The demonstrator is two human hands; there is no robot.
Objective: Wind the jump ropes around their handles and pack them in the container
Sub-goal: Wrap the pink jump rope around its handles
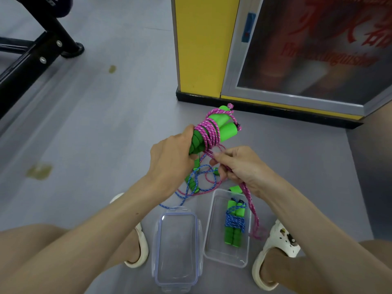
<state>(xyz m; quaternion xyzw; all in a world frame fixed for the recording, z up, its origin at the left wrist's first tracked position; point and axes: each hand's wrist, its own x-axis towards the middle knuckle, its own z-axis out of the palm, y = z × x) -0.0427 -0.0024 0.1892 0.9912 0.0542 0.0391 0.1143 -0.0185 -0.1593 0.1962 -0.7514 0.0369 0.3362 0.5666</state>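
Hands (169, 160) round pink rope (209, 132) and handles (226, 129)

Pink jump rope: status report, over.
Left hand grips green foam handles, pink braided rope partly wound. Right hand pinches its loose tail. Blue braided rope crosses it below.

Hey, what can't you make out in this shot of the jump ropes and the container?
All in the head view:
- green handles: lower ends hidden inside the left hand.
- blue jump rope on the floor: partly behind the right hand; its handles cannot be counted.
- pink rope: pinched stretch covered by the right hand's fingers.
- red lettering on the cabinet glass: blurred, cut by the top and right edges.
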